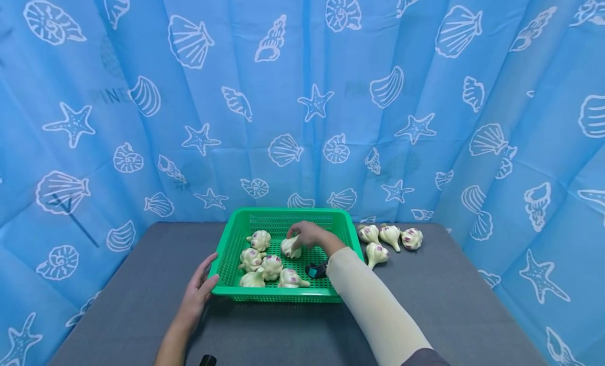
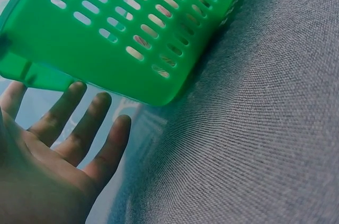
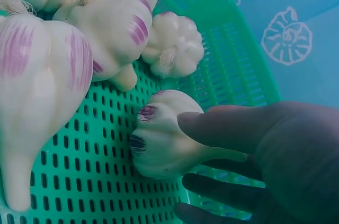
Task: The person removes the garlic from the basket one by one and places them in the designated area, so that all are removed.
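The right hand (image 1: 307, 233) pinches a garlic (image 1: 289, 247) low in the basket (image 1: 283, 295), near its centre. The left hand (image 1: 200, 287), fingers spread, steadies the rim at 9 o'clock. Best let go gently, clear of neighbouring bulbs.

- The right hand (image 1: 309, 233) covers part of the garlic bulb (image 1: 289, 247) beneath it
- The basket (image 2: 106, 33) runs past the left wrist view's top edge
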`<state>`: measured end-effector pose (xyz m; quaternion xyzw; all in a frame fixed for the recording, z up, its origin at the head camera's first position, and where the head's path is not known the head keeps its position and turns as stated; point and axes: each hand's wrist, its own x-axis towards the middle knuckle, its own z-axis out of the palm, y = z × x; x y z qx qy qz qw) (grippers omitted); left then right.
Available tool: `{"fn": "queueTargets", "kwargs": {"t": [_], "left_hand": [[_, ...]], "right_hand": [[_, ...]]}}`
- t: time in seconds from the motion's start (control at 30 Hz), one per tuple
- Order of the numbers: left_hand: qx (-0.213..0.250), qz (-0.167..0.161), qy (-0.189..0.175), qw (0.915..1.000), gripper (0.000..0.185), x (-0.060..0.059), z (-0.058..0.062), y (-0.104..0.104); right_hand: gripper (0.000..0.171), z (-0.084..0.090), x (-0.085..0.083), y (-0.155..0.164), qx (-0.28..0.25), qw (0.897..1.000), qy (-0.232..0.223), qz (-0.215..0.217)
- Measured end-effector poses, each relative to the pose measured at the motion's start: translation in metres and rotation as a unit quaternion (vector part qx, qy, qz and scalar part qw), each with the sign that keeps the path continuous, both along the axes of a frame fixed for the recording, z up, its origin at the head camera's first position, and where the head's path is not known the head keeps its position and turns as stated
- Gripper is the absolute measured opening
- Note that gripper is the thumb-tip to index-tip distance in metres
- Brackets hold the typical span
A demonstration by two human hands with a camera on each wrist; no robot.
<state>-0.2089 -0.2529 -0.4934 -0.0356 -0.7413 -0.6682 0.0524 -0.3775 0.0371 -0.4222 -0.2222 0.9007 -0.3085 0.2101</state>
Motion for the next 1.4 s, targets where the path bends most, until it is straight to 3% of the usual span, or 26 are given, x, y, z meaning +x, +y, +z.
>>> {"fn": "queueTargets", "kwargs": {"t": [0.3,0.57,0.7,1.23,1.4], "left_hand": [[-0.003,0.002,-0.006,1.0,0.055,0.0,0.001,0.0],[-0.007,0.007,-0.008,0.9999,0.055,0.0,0.001,0.001],[-0.011,0.013,-0.011,0.9998,0.055,-0.001,-0.001,0.0],[-0.005,-0.002,0.012,0.9999,0.054,0.0,-0.001,0.001],[-0.001,0.0,-0.002,1.0,0.055,0.0,-0.004,-0.001]], "right_hand": [[0.022,-0.003,0.002,-0.005,0.016,0.999,0.03,0.017],[0.052,-0.008,0.0,-0.004,0.075,0.996,0.013,0.039],[0.052,-0.009,0.0,0.0,0.084,0.995,0.008,0.055],[0.053,0.015,0.008,0.036,0.012,0.994,0.081,0.076],[0.051,0.026,0.018,0.044,-0.019,0.993,0.097,0.07]]}}
